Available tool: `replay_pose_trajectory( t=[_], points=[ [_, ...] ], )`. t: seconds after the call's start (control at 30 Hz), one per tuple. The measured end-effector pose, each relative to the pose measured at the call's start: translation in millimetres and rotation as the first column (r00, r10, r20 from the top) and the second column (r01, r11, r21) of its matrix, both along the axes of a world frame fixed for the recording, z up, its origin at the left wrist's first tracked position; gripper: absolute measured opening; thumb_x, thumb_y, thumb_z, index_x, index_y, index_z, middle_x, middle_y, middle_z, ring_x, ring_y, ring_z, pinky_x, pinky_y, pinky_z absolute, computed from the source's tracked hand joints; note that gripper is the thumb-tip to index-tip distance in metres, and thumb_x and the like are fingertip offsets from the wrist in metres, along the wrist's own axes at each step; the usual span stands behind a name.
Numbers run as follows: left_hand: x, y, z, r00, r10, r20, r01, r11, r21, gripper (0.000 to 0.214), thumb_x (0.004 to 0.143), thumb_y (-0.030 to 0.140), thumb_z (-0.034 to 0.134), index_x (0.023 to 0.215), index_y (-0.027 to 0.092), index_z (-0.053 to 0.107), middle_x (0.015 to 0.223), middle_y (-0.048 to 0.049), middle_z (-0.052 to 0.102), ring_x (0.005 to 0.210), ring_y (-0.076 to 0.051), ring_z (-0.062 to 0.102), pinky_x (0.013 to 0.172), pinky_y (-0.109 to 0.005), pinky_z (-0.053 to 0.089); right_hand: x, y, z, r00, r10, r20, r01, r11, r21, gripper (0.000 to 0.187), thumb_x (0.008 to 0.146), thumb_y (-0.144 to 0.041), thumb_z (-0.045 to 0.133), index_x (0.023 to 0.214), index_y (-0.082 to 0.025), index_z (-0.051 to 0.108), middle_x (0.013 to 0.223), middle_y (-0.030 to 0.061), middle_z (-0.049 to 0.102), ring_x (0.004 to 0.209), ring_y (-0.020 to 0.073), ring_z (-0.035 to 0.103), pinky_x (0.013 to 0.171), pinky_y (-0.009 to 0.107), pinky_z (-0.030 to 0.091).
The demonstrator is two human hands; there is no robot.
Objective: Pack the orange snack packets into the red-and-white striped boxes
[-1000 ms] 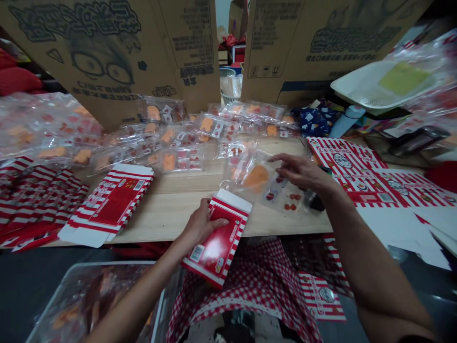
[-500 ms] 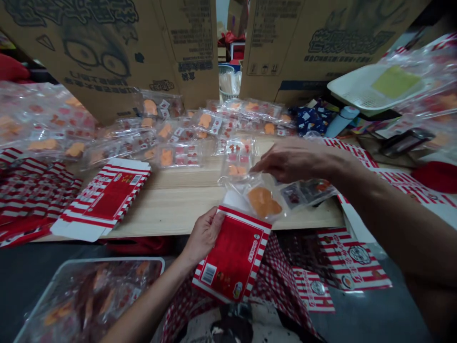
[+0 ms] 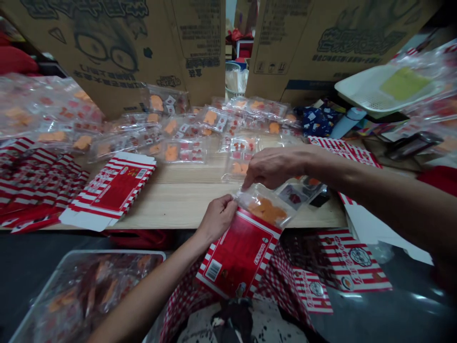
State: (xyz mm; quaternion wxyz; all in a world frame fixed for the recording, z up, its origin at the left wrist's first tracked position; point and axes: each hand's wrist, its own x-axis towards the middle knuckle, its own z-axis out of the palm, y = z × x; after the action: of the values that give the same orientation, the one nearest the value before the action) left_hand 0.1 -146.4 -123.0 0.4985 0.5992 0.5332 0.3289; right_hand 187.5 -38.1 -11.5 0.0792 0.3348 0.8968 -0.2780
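Note:
My left hand (image 3: 217, 220) grips a red carton (image 3: 243, 252) with red-and-white striped edges by its upper left corner, tilted over my lap. At the carton's upper end is a clear plastic packet (image 3: 268, 209) with orange pieces showing inside. Its lower edge meets the carton's mouth, partly hidden behind the red panel. The fingers of my right hand (image 3: 269, 166) are closed on the packet's upper left edge. Further right, the same or an adjoining clear packet shows dark small sachets (image 3: 294, 195); I cannot tell which.
Clear packets (image 3: 185, 151) lie across the back of the wooden table (image 3: 171, 200). A striped carton (image 3: 116, 188) and a striped pile (image 3: 39, 183) lie left. Big cardboard boxes (image 3: 171, 57) stand behind. A packet-filled tub (image 3: 107, 251) is lower left; a white basket (image 3: 371, 88) sits right.
My right hand has come slightly left and down, bringing the packet against the carton's mouth. The left hand and carton appear a little further right; the whole view has shifted slightly.

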Motion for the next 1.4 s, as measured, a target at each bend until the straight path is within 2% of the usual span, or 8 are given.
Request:
replay_pose_trajectory(
  t=[0.4, 0.6, 0.77, 0.9, 0.97, 1.03, 1.2, 1.4],
  points=[
    [-16.6, -2.8, 6.4, 0.992, -0.009, 0.126, 0.025, 0.992, -0.125, 0.026, 0.083, 0.03, 0.044, 0.082, 0.018, 0.068, 0.086, -0.0022, 0.072, 0.086, -0.022, 0.063, 0.079, -0.029, 0.048, -23.6, -8.4, 6.8, 0.965, 0.255, 0.065, -0.255, 0.967, -0.008, 0.052, 0.064, 0.005, 0.06, 0.094, -0.032, 0.079, 0.081, -0.004, 0.076, 0.072, 0.0159, 0.063, 0.076, 0.031, 0.048],
    [-15.6, -7.1, -4.2, 0.953, 0.06, 0.298, -0.011, 0.987, -0.161, 0.033, 0.087, 0.044, 0.049, 0.088, 0.018, 0.069, 0.098, -0.007, 0.075, 0.096, -0.027, 0.065, 0.087, -0.035, 0.052, -52.1, -16.3, -6.7, 0.916, 0.402, 0.007, -0.399, 0.911, -0.105, 0.033, 0.061, 0.003, 0.065, 0.068, -0.028, 0.074, 0.056, -0.006, 0.065, 0.053, 0.0116, 0.047, 0.061, 0.029, 0.042],
    [-25.4, -12.7, -6.7, 0.931, 0.098, 0.353, -0.043, 0.986, -0.16, 0.042, 0.091, 0.054, 0.053, 0.11, 0.02, 0.068, 0.12, -0.0077, 0.072, 0.113, -0.028, 0.064, 0.096, -0.036, 0.051, -46.9, -21.9, -12.3, 0.859, 0.511, -0.038, -0.495, 0.845, 0.202, 0.024, 0.069, -0.006, 0.067, 0.082, -0.025, 0.075, 0.069, -0.0003, 0.067, 0.07, 0.0174, 0.058, 0.083, 0.039, 0.044],
    [-37.8, -20.9, -5.0, 0.925, 0.179, 0.336, -0.124, 0.976, -0.18, 0.052, 0.09, 0.06, 0.056, 0.117, 0.018, 0.068, 0.115, -0.0081, 0.074, 0.11, -0.027, 0.066, 0.096, -0.036, 0.052, -6.3, -15.7, -7.3, 0.945, 0.072, -0.318, 0.064, 0.916, 0.395, 0.047, 0.088, -0.017, 0.055, 0.133, -0.027, 0.062, 0.125, 0.0065, 0.065, 0.119, 0.0299, 0.054, 0.105, 0.055, 0.033],
    [-41.1, -23.5, -6.2, 0.906, 0.229, 0.356, -0.155, 0.962, -0.223, 0.054, 0.088, 0.062, 0.057, 0.116, 0.017, 0.068, 0.107, -0.0082, 0.075, 0.105, -0.027, 0.068, 0.092, -0.036, 0.054, 14.0, -8.3, -14.5, 0.846, -0.273, -0.458, 0.424, 0.865, 0.268, 0.053, 0.095, -0.026, 0.048, 0.148, -0.027, 0.047, 0.139, 0.0079, 0.057, 0.129, 0.0319, 0.048, 0.106, 0.055, 0.035],
    [-41.5, -24.3, -8.5, 0.886, 0.256, 0.385, -0.167, 0.954, -0.251, 0.053, 0.087, 0.062, 0.059, 0.115, 0.017, 0.068, 0.103, -0.0073, 0.076, 0.101, -0.027, 0.069, 0.09, -0.036, 0.055, 24.9, -1.5, -30.0, 0.751, -0.434, -0.497, 0.514, 0.858, 0.027, 0.056, 0.097, -0.034, 0.047, 0.152, -0.025, 0.042, 0.137, 0.0096, 0.06, 0.123, 0.0299, 0.053, 0.101, 0.048, 0.043],
    [-37.4, -24.8, -15.8, 0.854, 0.357, 0.379, -0.26, 0.923, -0.284, 0.041, 0.086, 0.056, 0.062, 0.101, 0.018, 0.068, 0.093, -0.0042, 0.075, 0.087, -0.023, 0.069, 0.082, -0.033, 0.055, 7.3, -3.9, -73.5, 0.789, -0.314, -0.528, 0.178, 0.939, -0.293, 0.034, 0.092, -0.029, 0.053, 0.121, -0.016, 0.067, 0.096, 0.004, 0.07, 0.082, 0.0169, 0.061, 0.077, 0.03, 0.049],
    [-42.4, -29.3, -21.7, 0.846, 0.451, 0.284, -0.369, 0.88, -0.299, 0.042, 0.086, 0.06, 0.061, 0.095, 0.019, 0.069, 0.096, -0.0067, 0.076, 0.089, -0.022, 0.07, 0.079, -0.031, 0.056, -18.0, -34.6, -92.5, 0.907, 0.115, -0.405, -0.138, 0.99, -0.027, 0.022, 0.096, -0.016, 0.051, 0.1, -0.021, 0.072, 0.084, 0.0016, 0.059, 0.076, 0.0144, 0.053, 0.073, 0.027, 0.043]
  ],
)
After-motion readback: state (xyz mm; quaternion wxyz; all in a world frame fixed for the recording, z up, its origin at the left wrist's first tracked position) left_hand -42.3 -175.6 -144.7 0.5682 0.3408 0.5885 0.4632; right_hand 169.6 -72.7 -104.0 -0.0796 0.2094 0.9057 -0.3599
